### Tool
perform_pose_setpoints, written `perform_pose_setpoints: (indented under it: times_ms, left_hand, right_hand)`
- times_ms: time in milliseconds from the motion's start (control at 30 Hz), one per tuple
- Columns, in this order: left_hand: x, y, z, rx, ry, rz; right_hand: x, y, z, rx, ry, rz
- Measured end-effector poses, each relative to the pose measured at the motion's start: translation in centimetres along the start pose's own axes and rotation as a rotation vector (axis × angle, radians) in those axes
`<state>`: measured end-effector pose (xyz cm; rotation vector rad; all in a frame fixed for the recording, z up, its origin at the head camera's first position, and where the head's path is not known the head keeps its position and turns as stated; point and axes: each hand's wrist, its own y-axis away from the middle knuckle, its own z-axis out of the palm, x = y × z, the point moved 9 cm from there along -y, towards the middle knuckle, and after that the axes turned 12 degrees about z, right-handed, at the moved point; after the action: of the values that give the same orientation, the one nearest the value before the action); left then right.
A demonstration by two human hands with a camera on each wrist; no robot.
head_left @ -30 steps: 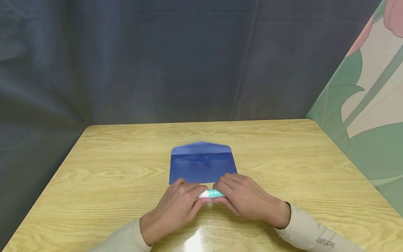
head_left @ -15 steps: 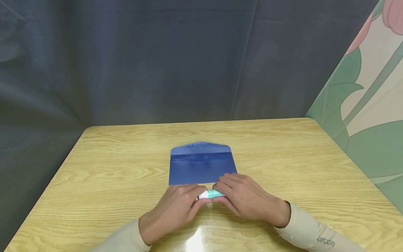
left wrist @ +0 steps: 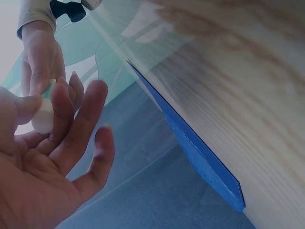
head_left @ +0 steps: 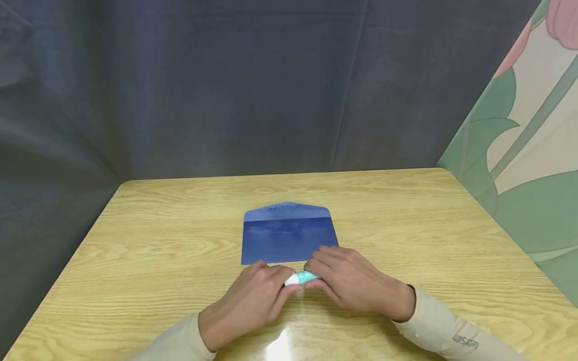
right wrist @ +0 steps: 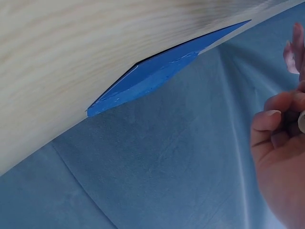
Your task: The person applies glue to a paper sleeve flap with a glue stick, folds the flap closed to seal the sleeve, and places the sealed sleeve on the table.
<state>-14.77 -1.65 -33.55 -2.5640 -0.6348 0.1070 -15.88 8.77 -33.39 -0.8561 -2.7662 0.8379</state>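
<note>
Between my two hands is a small white-and-turquoise glue stick (head_left: pixel 307 278), lying crosswise in the head view. My left hand (head_left: pixel 255 295) pinches its white end between thumb and forefinger; the other fingers reach out loosely in the left wrist view, past the white end (left wrist: pixel 44 117). The turquoise part is gripped by my right hand (head_left: pixel 354 281), whose curled fingers hide its far end. A round pale end of the stick (right wrist: pixel 302 122) shows inside the right hand in the right wrist view. Just beyond both hands lies a blue envelope (head_left: pixel 289 243), its flap opened away from me.
A light wood-grain table (head_left: pixel 171 250) carries the envelope. Dark grey-blue cloth (head_left: pixel 253 90) hangs behind and on the left, and a flower-patterned panel (head_left: pixel 537 190) borders the right side. Glare shows on the table's near part.
My left hand's outer fingers dipped and rose again while both hands kept hold of the glue stick. The stick tilts slightly more, turquoise side up. The envelope stays put.
</note>
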Motion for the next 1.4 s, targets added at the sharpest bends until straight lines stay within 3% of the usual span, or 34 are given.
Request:
perform_pose_setpoints:
  times_ms: [167,300,600,833,1067,1400]
  left_hand:
    - [-0.5,0.0,0.0,-0.004,0.151,-0.08]
    - [-0.6,-0.1,-0.1,0.017,0.207,-0.108]
    - [-0.1,-0.1,-0.5,0.057,0.149,-0.029]
    - [-0.3,-0.1,-0.8,0.09,0.214,-0.059]
    - [-1.3,0.3,-1.8,0.154,0.148,-0.084]
    - [-1.7,0.6,-1.8,0.137,0.082,-0.113]
  right_hand:
    - [0.0,-0.1,0.0,-0.009,-0.014,0.015]
    - [0.1,-0.2,-0.1,0.001,-0.009,0.026]
    - [-0.2,-0.2,-0.3,0.031,-0.006,0.002]
    - [-0.1,-0.3,-0.8,0.049,-0.031,0.008]
    - [2.1,0.1,-1.4,0.014,-0.01,0.118]
    - [1.6,0.1,-1.0,0.043,-0.006,0.078]
